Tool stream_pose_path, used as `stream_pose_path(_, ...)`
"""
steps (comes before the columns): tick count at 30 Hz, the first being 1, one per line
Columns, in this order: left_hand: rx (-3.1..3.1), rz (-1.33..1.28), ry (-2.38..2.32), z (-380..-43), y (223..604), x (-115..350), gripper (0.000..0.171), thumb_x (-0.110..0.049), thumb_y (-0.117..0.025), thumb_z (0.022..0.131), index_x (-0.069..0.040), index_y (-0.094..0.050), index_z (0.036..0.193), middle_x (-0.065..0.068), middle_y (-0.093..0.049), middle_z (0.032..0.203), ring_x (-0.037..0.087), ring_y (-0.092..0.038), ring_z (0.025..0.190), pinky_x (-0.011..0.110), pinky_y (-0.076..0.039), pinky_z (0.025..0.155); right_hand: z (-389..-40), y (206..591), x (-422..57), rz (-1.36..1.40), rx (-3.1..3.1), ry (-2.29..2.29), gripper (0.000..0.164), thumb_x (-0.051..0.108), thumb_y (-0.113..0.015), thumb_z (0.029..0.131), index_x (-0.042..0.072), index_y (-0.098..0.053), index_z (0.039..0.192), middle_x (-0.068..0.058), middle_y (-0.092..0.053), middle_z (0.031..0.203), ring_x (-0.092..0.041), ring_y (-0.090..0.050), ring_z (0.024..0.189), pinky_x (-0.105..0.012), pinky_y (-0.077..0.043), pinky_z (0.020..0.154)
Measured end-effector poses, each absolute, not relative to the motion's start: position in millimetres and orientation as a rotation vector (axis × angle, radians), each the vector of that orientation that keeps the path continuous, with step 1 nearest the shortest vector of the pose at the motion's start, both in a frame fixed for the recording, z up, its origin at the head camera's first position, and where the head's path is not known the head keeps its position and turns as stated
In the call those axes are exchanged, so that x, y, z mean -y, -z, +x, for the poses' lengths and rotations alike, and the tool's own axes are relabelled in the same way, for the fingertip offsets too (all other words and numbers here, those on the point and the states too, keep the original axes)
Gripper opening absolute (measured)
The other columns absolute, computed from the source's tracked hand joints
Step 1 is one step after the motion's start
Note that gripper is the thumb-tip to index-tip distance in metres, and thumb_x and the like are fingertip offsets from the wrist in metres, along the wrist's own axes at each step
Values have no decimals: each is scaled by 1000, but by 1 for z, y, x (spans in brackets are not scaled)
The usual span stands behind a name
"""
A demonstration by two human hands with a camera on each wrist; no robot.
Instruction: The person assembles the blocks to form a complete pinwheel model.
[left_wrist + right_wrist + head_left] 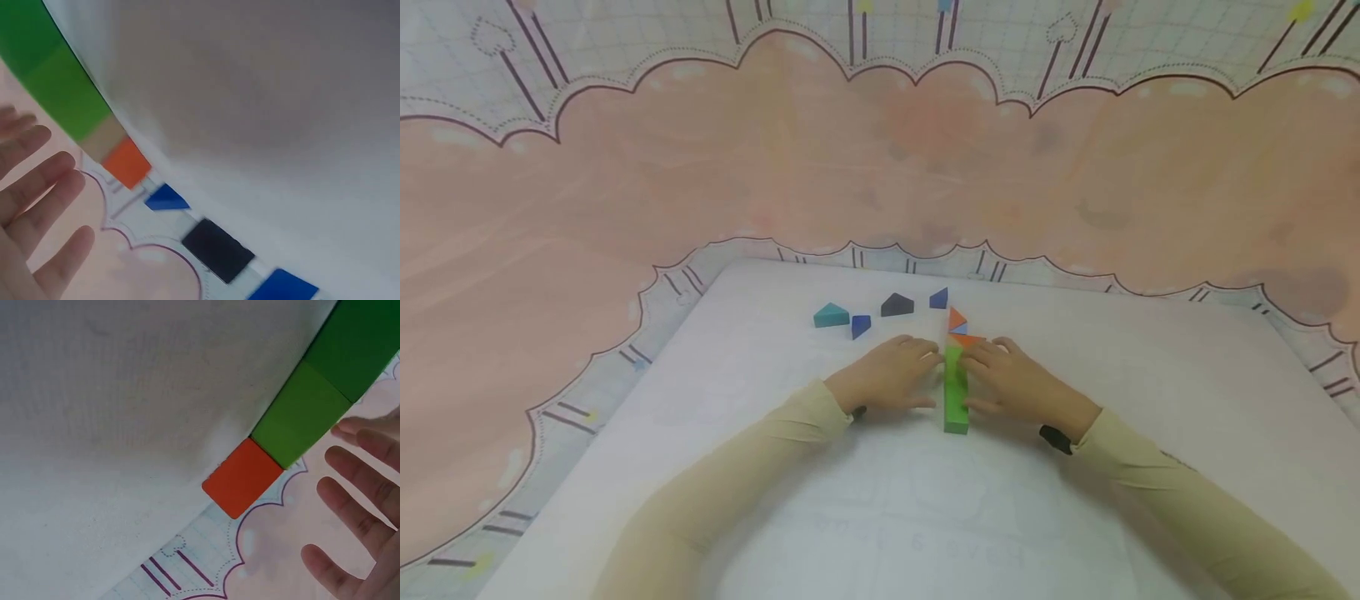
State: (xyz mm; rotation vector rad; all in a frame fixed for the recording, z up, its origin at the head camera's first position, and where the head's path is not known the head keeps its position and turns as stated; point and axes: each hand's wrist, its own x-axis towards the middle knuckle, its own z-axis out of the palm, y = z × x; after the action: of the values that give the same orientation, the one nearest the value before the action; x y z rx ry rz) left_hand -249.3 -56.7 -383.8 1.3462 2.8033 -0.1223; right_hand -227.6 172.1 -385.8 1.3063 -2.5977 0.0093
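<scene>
A row of wooden blocks runs away from the person between the two hands. Nearest are green blocks (956, 398), a darker one (359, 347) and a lighter one (302, 415) end to end. Beyond them come a tan piece (103, 139), an orange triangular block (972, 341), a light blue piece (958, 329) and another orange triangle (957, 318). My left hand (891, 373) lies just left of the row, fingers extended and apart. On the other side, my right hand (1021, 382) has its fingertips right at the green blocks' edge, fingers spread.
Behind the left hand lie a teal triangular block (831, 316), a small blue block (861, 326) and a black block (897, 305). Another blue block (938, 298) sits near the row's far end. The white table (760, 308) meets a patterned cloth (880, 167) at its back edge.
</scene>
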Motion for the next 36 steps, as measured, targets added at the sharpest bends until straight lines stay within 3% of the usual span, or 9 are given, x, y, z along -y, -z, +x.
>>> stream_pose_path(7,-2851,1213,124,-280,377,64,53,-38,-54,92,-14,-45,137,6,-43,144,24,-37,136,40,-25,118,-224,389,-172,1335,2624,29,49,46,-63,84,9,-56,116,-8,-59,117,-24,-53,114,-51,-41,100)
stream_pose_path(13,-2931,1155,125,-313,368,62,48,-30,-52,93,-8,-46,135,12,-44,143,27,-37,136,40,-25,118,-225,393,-174,1337,2617,83,49,47,-60,87,9,-55,118,-9,-57,119,-26,-51,114,-50,-41,101)
stream_pose_path(18,-3009,1121,158,-345,368,58,43,-25,-54,92,-5,-50,130,14,-49,136,28,-44,129,41,-33,113,-226,396,-174,1339,2618,113,49,46,-58,88,9,-55,119,-9,-56,120,-25,-50,115,-50,-41,101)
stream_pose_path(21,-3030,1115,175,-361,372,53,40,-24,-54,91,-5,-52,127,14,-52,131,29,-48,124,42,-37,109,-226,396,-174,1346,2617,98,49,46,-58,88,9,-55,119,-9,-56,120,-25,-50,115,-50,-41,101)
stream_pose_path(25,-3026,1068,207,-375,376,41,44,-28,-53,93,-5,-49,131,15,-49,135,30,-45,129,44,-34,112,-226,397,-175,1359,2603,60,48,45,-59,88,8,-55,119,-9,-56,119,-25,-50,114,-48,-41,101)
stream_pose_path(36,-3053,980,260,-392,388,12,53,-31,-58,90,-8,-45,136,14,-50,133,30,-46,127,44,-36,110,-226,396,-177,1350,2607,61,49,46,-58,88,8,-55,120,-8,-56,120,-25,-50,115,-46,-41,101)
